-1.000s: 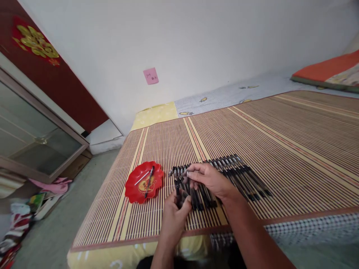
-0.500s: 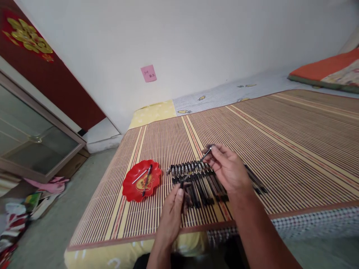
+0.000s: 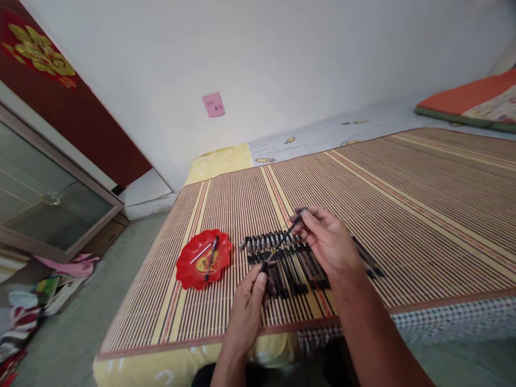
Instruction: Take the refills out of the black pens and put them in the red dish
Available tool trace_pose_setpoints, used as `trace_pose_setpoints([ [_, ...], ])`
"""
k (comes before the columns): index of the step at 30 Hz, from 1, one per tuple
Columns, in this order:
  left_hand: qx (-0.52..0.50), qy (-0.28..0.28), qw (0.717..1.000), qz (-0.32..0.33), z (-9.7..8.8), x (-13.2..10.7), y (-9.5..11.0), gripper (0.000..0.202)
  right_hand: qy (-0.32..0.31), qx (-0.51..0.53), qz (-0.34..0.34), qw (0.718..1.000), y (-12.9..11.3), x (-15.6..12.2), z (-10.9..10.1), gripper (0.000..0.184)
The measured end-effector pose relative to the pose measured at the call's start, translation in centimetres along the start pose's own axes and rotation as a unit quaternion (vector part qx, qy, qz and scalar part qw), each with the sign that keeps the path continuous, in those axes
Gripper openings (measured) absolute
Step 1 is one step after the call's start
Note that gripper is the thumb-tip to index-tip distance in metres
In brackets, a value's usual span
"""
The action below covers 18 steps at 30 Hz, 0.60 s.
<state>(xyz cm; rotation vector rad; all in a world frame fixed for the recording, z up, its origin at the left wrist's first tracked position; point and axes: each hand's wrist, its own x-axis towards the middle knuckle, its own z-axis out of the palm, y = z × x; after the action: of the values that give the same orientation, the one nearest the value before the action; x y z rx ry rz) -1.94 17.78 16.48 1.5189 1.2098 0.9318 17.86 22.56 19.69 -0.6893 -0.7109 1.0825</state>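
Observation:
My right hand (image 3: 327, 244) pinches the upper end of a thin dark pen refill (image 3: 287, 234), which slants down to the left. My left hand (image 3: 248, 306) is closed around a black pen part (image 3: 264, 266), apparently a barrel. The refill's lower end meets or nearly meets the top of that part; I cannot tell how far it goes in. Under and behind my hands lie a row of black pen caps (image 3: 258, 243) and a row of dark pen barrels (image 3: 296, 274). Several more dark thin rods (image 3: 368, 259) lie right of my right wrist.
A red scalloped plate (image 3: 183, 271) on the left holds a black pen (image 3: 212, 259) and a thin white stick (image 3: 200, 253). Everything lies on a striped mat (image 3: 161, 301) over a bed. Folded orange bedding (image 3: 467, 99) is at the far right, by the wall.
My left hand has shifted slightly right and tilted the pen part toward the refill. The gap between the two has narrowed. My right hand has barely moved.

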Motion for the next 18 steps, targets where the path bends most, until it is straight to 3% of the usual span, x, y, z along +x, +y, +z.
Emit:
trace_pose_setpoints([
  [13,-0.021,-0.021,1.000,0.009,0.09,-0.08,0.79,0.041,0.003,-0.049,-0.011,0.999,-0.23,-0.02,-0.07,0.015],
  [18,-0.009,-0.001,1.000,0.009,0.24,-0.07,0.78,0.034,-0.050,-0.084,-0.044,0.994,-0.95,-0.45,-0.13,0.010],
])
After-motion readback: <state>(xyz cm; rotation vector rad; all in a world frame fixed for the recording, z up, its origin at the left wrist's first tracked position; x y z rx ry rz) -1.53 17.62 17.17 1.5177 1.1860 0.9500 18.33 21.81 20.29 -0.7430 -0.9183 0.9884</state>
